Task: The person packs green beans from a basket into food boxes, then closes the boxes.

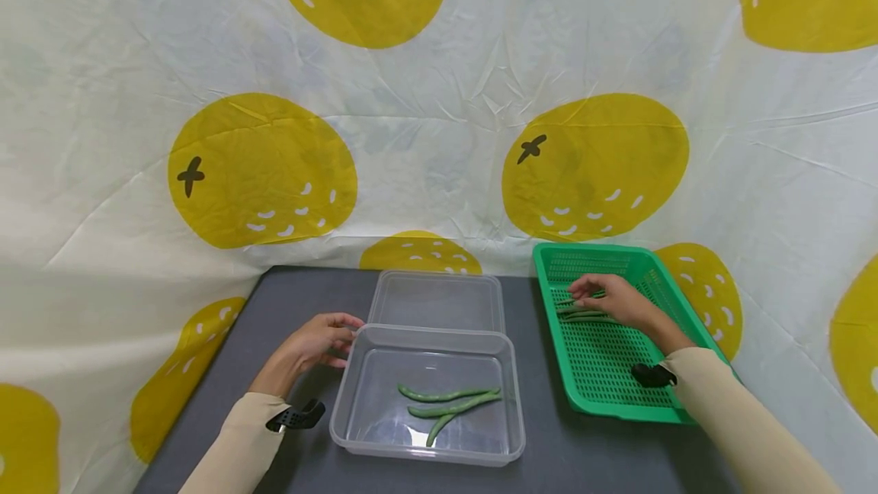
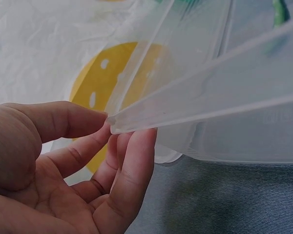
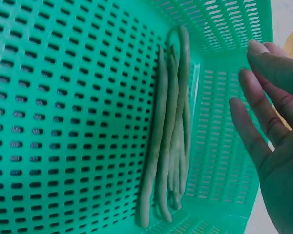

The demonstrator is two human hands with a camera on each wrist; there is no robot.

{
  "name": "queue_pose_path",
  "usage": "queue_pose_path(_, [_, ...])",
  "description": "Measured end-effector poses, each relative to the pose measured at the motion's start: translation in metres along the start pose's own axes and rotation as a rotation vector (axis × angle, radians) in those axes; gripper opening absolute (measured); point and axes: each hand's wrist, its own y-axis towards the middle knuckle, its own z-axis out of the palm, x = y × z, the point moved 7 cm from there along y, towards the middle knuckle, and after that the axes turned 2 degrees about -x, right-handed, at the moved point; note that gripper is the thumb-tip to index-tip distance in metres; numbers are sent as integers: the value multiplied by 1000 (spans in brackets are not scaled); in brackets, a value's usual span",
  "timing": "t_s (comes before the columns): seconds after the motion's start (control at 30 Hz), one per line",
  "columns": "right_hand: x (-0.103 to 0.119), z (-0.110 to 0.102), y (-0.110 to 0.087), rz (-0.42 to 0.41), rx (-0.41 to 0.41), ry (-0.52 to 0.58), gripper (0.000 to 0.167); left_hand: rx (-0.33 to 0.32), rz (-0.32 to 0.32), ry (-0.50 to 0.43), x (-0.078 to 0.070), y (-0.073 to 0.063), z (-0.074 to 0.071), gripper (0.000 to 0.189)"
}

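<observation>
My left hand (image 1: 321,340) is at the far left corner of a clear plastic container (image 1: 343,402), its thumb and fingertips pinching the rim in the left wrist view. A few long green beans (image 1: 449,407) lie on the container's floor, toward its right side. Over the far part of a green perforated basket (image 1: 569,383) hovers my right hand (image 1: 613,300), fingers loosely extended and holding nothing. Below it, several green beans (image 3: 168,131) lie side by side in the basket, apart from the fingers in the right wrist view.
Behind the container a clear flat lid (image 1: 439,299) lies on the dark grey table (image 1: 309,292). A pale cloth with yellow fruit prints (image 1: 425,166) hangs at the back and sides. Each wrist wears a black band (image 1: 296,416).
</observation>
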Motion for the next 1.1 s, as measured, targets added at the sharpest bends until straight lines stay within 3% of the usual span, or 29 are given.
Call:
queue_pose_path(0.43, [-34,-1,2,78,8,-33,27,16,-1,-14,-2,2,-1,40])
queue_pose_path(0.87, [-52,-4,-9,133,25,-71,32,25,-11,-6,-1,2,-1,40])
queue_pose_path(1.1, [-56,0,-12,131,58,-32,35,24,-4,-8,-3,1,-1,39])
